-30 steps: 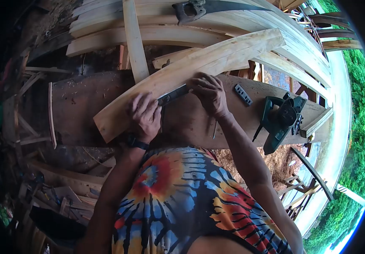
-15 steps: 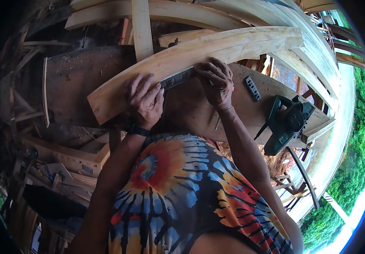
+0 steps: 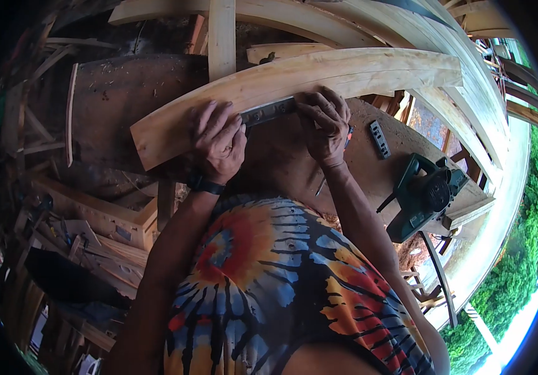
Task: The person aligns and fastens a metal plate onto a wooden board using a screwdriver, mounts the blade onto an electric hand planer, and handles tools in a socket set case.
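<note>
A long, curved pale plank [image 3: 319,74] lies across the bench in front of me. Along its near edge runs a short dark metal bar [image 3: 269,112] with round, bolt-like spots on its face. My left hand [image 3: 219,142], a dark band at its wrist, is closed around the bar's left end, its fingers reaching over the plank. Around the right end my right hand [image 3: 325,131] is closed too, its knuckles against the plank's edge. The ends of the bar are hidden under my hands.
A brown, dusty bench board [image 3: 281,153] sits under the plank. To the right are a grey power strip [image 3: 379,139] and a green power tool [image 3: 428,194]. An upright pale board [image 3: 222,37] and long curved timbers [image 3: 281,15] stand beyond; wood scraps lie lower left.
The view has shifted slightly, so the plank and bench appear a little farther right. Both hands keep their grip on the bar at about the same spot along the plank.
</note>
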`<state>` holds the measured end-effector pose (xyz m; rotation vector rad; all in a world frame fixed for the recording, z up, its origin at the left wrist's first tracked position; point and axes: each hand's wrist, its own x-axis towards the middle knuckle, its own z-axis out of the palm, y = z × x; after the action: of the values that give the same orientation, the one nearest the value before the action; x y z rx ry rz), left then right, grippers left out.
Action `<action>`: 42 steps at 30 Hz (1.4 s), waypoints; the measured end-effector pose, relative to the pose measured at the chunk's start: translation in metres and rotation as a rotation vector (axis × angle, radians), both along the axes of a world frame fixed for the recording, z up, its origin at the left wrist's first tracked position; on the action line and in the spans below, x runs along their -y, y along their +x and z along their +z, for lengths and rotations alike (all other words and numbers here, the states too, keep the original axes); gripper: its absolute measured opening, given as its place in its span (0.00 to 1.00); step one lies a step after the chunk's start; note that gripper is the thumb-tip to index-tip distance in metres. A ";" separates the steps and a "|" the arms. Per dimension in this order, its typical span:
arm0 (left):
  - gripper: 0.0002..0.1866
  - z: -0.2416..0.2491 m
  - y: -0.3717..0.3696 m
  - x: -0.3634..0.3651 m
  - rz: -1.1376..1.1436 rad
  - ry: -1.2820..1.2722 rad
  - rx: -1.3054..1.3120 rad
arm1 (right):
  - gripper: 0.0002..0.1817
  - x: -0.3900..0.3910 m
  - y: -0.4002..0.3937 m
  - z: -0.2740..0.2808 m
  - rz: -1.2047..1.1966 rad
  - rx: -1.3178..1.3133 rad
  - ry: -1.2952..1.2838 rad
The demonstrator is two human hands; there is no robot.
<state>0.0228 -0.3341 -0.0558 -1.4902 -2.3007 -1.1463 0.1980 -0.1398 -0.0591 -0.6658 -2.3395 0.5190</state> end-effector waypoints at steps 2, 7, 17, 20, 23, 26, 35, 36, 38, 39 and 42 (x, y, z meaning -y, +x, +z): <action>0.07 -0.001 0.001 0.000 0.008 0.004 0.002 | 0.12 0.000 0.000 -0.001 0.004 0.004 -0.003; 0.07 -0.004 0.001 0.001 0.007 0.014 0.009 | 0.11 0.001 -0.001 0.008 -0.010 0.015 0.037; 0.07 0.001 0.002 0.000 0.026 0.009 -0.013 | 0.11 -0.002 -0.002 0.001 0.019 -0.030 0.009; 0.07 0.003 0.002 0.000 0.020 -0.003 -0.024 | 0.11 -0.001 -0.001 0.002 0.015 -0.029 0.012; 0.07 -0.003 0.000 0.001 0.020 -0.008 -0.033 | 0.11 -0.001 -0.002 0.002 0.007 -0.037 0.012; 0.07 -0.004 0.000 0.001 0.017 -0.010 -0.035 | 0.11 -0.001 -0.003 0.001 0.007 -0.050 0.013; 0.07 -0.004 -0.001 0.000 0.021 -0.012 -0.047 | 0.12 0.002 -0.004 0.006 -0.015 -0.043 -0.016; 0.07 -0.005 -0.001 0.000 0.022 -0.012 -0.048 | 0.12 0.002 -0.003 0.006 -0.013 -0.037 -0.011; 0.07 -0.004 0.000 0.001 0.024 -0.020 -0.052 | 0.12 0.001 -0.003 0.006 -0.008 -0.038 -0.010; 0.07 -0.004 -0.001 0.001 0.027 -0.024 -0.054 | 0.12 0.001 -0.002 0.005 -0.002 -0.043 -0.013; 0.07 -0.007 -0.001 0.001 0.027 -0.015 -0.061 | 0.12 0.001 -0.002 0.005 0.003 -0.051 -0.013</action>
<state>0.0217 -0.3352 -0.0624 -1.4739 -2.2872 -1.0642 0.1957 -0.1405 -0.0542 -0.6471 -2.2915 0.5468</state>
